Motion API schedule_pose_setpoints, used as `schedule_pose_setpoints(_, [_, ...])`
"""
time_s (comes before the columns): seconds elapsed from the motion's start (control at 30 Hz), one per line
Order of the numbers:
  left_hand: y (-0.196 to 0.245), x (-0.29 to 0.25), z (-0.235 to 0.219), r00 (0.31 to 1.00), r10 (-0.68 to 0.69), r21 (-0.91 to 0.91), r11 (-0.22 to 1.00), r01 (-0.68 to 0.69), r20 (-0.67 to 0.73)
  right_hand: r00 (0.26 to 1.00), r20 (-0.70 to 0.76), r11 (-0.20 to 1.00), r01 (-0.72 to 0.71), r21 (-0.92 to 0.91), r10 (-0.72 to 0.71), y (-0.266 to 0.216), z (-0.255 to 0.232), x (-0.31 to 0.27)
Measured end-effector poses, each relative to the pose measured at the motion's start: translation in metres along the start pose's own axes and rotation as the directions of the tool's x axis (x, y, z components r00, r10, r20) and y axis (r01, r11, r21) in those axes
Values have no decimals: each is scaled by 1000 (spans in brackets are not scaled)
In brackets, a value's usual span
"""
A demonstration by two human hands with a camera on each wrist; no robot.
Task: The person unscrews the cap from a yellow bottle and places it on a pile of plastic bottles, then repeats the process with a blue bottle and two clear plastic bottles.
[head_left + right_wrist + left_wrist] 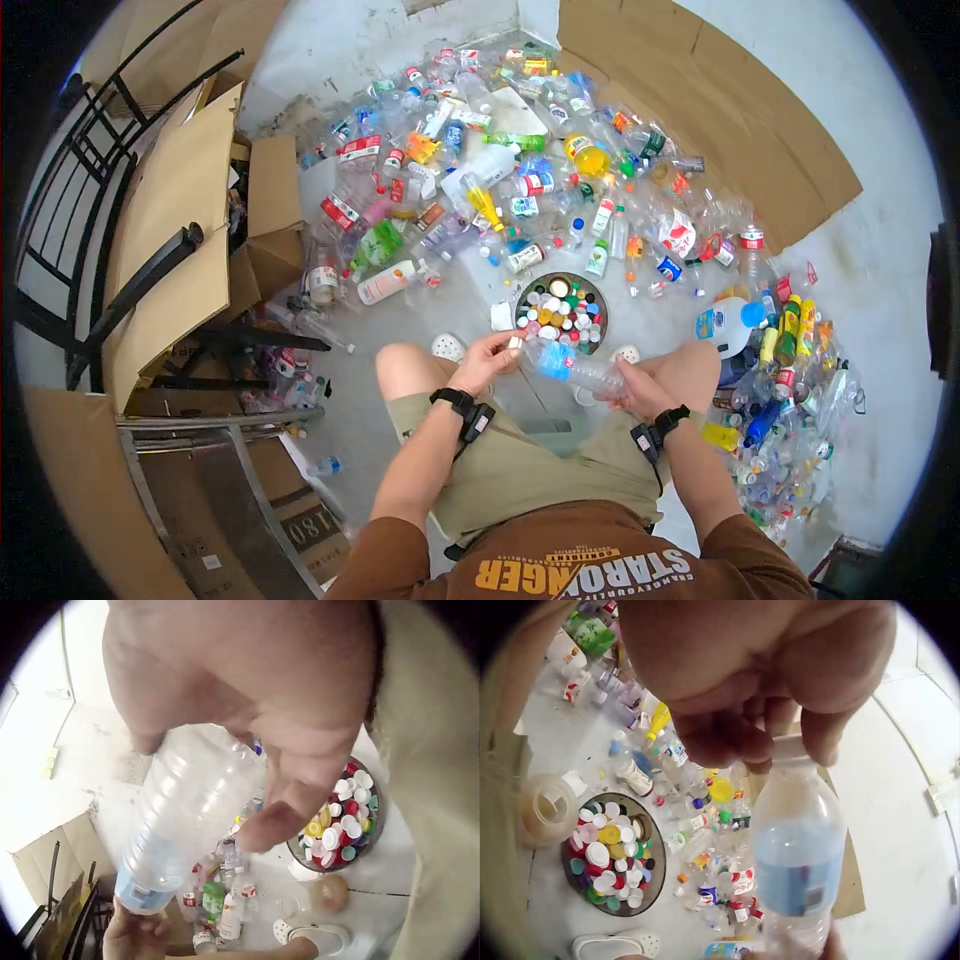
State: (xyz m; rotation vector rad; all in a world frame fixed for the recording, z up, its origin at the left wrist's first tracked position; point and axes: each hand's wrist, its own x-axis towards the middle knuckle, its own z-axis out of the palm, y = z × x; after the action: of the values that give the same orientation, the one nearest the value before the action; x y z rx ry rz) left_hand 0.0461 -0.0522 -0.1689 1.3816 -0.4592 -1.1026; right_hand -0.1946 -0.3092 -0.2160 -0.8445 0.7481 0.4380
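A clear plastic bottle (597, 376) with a blue label lies sideways between the two hands, above the lap. My left hand (485, 362) pinches its white cap (791, 748) between thumb and fingers. At the other end, my right hand (640, 388) grips the ribbed base of the bottle, thumb along one side. Through the clear walls no drink shows inside. Just beyond the bottle stands a round bowl (603, 303) holding many loose caps in white, red, yellow and green.
A big heap of plastic bottles (520, 185) spreads over the floor ahead, and more bottles (790, 400) pile up at the right. Cardboard sheets (700, 110) lean on the back wall. Cardboard boxes (275, 185) and a black metal frame (150, 275) stand at the left.
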Motion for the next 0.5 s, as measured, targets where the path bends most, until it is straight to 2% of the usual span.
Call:
schedule_pose_setpoints(0.03, [-4,0,1,1000,16,-25,1000,-16,-3,994,-79,996,80,46,-76,-5,16,-6])
schedule_pose_setpoints(0.07, [-16,5,1,991,-73,13,997,75,-116,967,-138,976,218,-7,-217,-10,28,-6])
schedule_pose_setpoints(0.13, [-20,9,-2,987,-133,115,983,142,-85,847,-241,880,456,-130,-475,-8,39,-12])
schedule_pose_setpoints(0.2, [-18,11,-3,983,-168,186,966,179,-75,877,-203,897,408,-168,-436,-3,33,-9])
schedule_pose_setpoints(0.23, [-14,10,-3,989,-136,165,976,142,-50,891,-185,905,382,-185,-414,-2,29,-9])
schedule_pose_setpoints(0.33, [-12,5,-3,1000,-26,151,988,25,6,969,-175,980,151,-134,-173,-7,23,-15])
schedule_pose_setpoints(0.4, [-18,5,-4,997,68,213,974,-73,30,998,-58,994,-25,-105,19,-8,9,-10])
schedule_pose_setpoints(0.43, [-17,4,-4,998,60,217,974,-66,35,994,3,989,-112,-97,113,-7,3,-8])
schedule_pose_setpoints(0.5, [-12,2,-4,998,42,227,973,-51,45,997,-25,997,-73,-21,72,-4,5,-8])
